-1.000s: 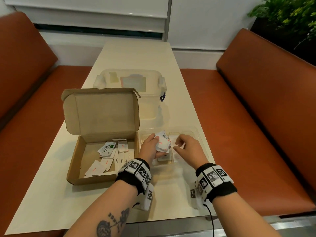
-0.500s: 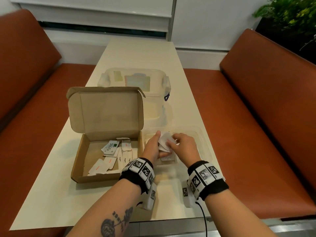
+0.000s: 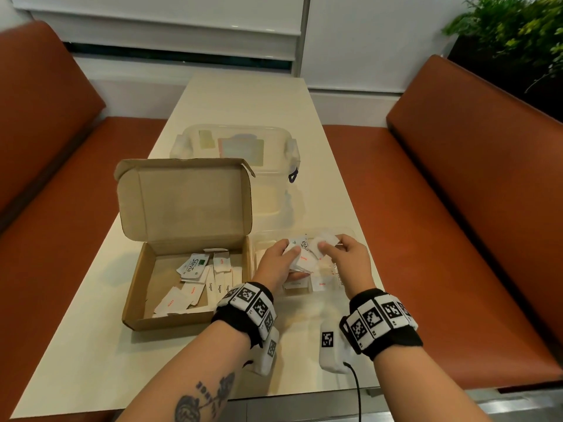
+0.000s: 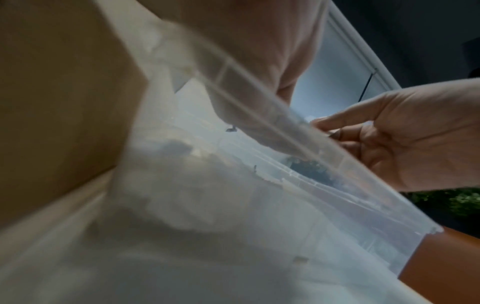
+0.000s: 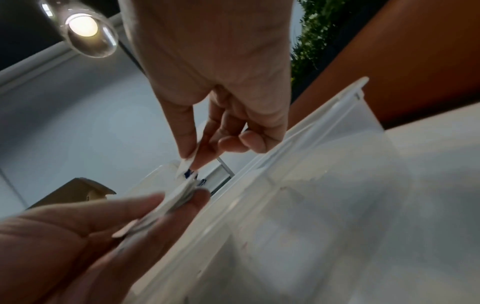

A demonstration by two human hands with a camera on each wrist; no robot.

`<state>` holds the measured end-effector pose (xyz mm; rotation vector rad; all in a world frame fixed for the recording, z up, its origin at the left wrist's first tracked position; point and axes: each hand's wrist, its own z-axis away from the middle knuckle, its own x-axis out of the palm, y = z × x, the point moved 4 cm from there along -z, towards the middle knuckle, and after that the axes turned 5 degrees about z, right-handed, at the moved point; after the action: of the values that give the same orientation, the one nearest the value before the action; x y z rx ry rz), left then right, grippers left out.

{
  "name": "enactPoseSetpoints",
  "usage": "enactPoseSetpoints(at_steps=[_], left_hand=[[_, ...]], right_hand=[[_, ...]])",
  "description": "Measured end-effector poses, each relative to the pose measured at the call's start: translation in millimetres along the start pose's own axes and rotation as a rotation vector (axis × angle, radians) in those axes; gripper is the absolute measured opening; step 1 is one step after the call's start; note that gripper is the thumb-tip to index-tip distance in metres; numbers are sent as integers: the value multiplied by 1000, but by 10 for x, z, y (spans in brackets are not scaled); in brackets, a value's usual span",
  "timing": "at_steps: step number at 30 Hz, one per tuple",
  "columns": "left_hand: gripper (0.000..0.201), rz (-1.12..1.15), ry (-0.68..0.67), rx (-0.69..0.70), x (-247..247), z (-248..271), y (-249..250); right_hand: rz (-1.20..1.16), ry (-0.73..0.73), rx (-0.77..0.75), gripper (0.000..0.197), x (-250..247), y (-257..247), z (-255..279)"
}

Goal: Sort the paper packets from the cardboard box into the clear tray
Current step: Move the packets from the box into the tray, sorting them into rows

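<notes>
An open cardboard box (image 3: 138, 287) lies left of centre with several white paper packets (image 3: 195, 264) inside. Right of it stands the clear tray (image 3: 356, 239), holding a few packets (image 3: 321, 283). Above the tray my left hand (image 3: 275, 263) grips a stack of white packets (image 3: 300, 258). My right hand (image 3: 347, 257) pinches one white packet (image 3: 324, 243) between thumb and forefinger at the top of that stack. The right wrist view shows the pinched packet (image 5: 187, 163) above the stack (image 5: 171, 200) held by the left hand (image 5: 78, 236).
A lidded clear plastic container (image 3: 234, 153) stands behind the box on the cream table (image 3: 91, 345). The box's lid (image 3: 185, 199) stands upright. Brown benches (image 3: 457, 223) run along both sides. A plant (image 3: 511, 32) is at the far right.
My right hand has gone to the stack in the left hand and now pinches one packet, lifting it off to the right. The left hand has stayed above the tray.
</notes>
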<state>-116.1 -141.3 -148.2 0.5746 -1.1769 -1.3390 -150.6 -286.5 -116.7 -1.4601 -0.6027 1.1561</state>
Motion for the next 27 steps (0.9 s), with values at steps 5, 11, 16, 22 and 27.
enactPoseSetpoints(at_steps=[5, 11, 16, 22, 27], left_hand=[[13, -52, -47, 65, 94, 35, 47], [37, -266, -38, 89, 24, 19, 40], [11, -197, 7, 95, -62, 25, -15], [6, -87, 143, 118, -187, -35, -25], [7, -65, 166, 118, -196, -55, -30]], right_hand=[[-148, -6, 48, 31, 46, 42, 26], [62, -126, -59, 12, 24, -111, -24], [184, -140, -82, 6, -89, -167, -70], [406, -158, -19, 11, -167, 83, -42], [625, -148, -78, 17, -120, 117, -23]])
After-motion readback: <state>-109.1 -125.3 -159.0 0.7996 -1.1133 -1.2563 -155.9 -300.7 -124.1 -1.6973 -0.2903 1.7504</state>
